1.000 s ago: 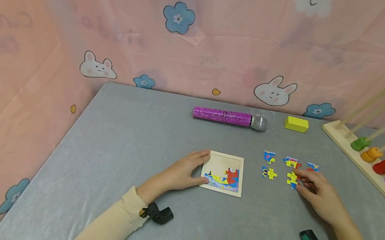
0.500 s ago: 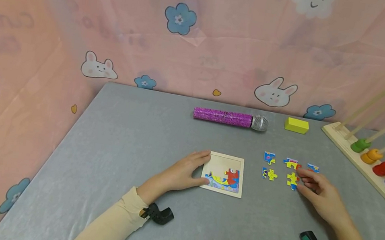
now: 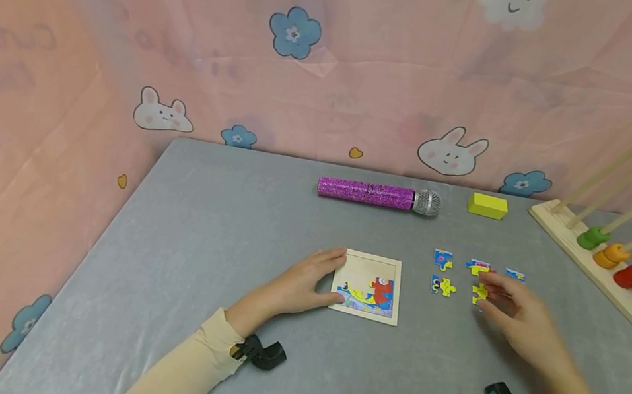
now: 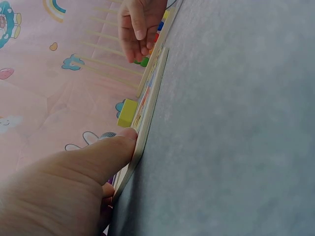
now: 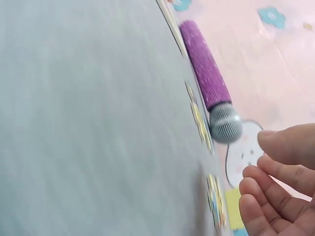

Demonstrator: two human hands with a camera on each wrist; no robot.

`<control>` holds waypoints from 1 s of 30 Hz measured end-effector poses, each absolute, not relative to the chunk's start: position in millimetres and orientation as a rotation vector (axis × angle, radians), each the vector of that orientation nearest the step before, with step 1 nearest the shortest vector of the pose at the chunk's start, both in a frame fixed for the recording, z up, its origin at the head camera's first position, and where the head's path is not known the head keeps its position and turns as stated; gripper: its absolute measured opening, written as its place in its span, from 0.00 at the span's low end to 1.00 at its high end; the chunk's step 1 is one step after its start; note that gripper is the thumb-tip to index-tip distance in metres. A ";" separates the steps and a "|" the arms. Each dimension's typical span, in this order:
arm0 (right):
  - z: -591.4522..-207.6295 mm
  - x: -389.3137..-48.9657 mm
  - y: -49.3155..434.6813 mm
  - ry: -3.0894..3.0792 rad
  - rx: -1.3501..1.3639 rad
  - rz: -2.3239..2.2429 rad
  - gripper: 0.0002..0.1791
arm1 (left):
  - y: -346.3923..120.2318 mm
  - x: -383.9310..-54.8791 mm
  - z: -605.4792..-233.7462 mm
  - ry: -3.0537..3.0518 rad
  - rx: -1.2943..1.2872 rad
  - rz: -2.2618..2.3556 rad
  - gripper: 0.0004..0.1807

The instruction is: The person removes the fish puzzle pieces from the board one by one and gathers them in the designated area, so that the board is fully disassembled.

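My left hand (image 3: 297,281) grips the left side of a square wooden puzzle board (image 3: 367,262), thumb on the lower rim and fingers at the upper left corner. Red, yellow and blue pieces fill the lower part of its recess; bare wood shows above. The left wrist view shows the thumb (image 4: 110,152) lying over the board's rim (image 4: 147,113). My right hand (image 3: 532,329) hovers at a yellow-and-blue puzzle piece (image 3: 479,290), partly covering it. In the right wrist view that hand (image 5: 280,191) has its thumb apart from loosely bent fingers, nothing between them.
More loose pieces lie nearby: a blue one (image 3: 442,259), a yellow one (image 3: 447,287) and others by the right hand. Behind them are a purple microphone (image 3: 366,192) and a yellow block (image 3: 487,205). A wooden peg stand (image 3: 599,274) with coloured beads occupies the right.
My right hand has shifted slightly left, over the yellow-and-blue piece, and now covers more of it. The left hand and the board stay in place.
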State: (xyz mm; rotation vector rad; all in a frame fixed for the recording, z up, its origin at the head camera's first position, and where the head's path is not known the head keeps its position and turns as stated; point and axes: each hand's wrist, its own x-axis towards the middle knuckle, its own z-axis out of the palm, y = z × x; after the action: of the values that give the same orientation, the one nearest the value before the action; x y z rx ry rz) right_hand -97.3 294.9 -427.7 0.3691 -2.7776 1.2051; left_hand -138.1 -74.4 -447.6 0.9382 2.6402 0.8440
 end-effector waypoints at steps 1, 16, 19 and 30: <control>-426.0 -97.1 292.2 -2.769 0.395 1.222 0.24 | -74.2 -137.9 -447.9 2.640 0.938 0.847 0.41; -420.3 -98.9 246.4 -2.800 0.642 1.231 0.26 | -73.8 -137.2 -447.2 2.637 0.933 0.850 0.41; -418.6 -100.3 234.2 -2.865 0.642 1.234 0.25 | -74.0 -137.8 -447.1 2.638 0.933 0.847 0.41; -418.1 -108.8 198.4 -2.982 0.653 1.202 0.24 | -73.8 -138.4 -448.0 2.646 0.939 0.836 0.41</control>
State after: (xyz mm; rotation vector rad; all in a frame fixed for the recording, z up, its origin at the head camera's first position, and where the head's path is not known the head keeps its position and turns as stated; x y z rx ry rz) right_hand -108.8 198.4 -418.1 0.6529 -2.9824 1.2017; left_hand -138.4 -73.8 -448.0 0.9391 2.6460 0.8357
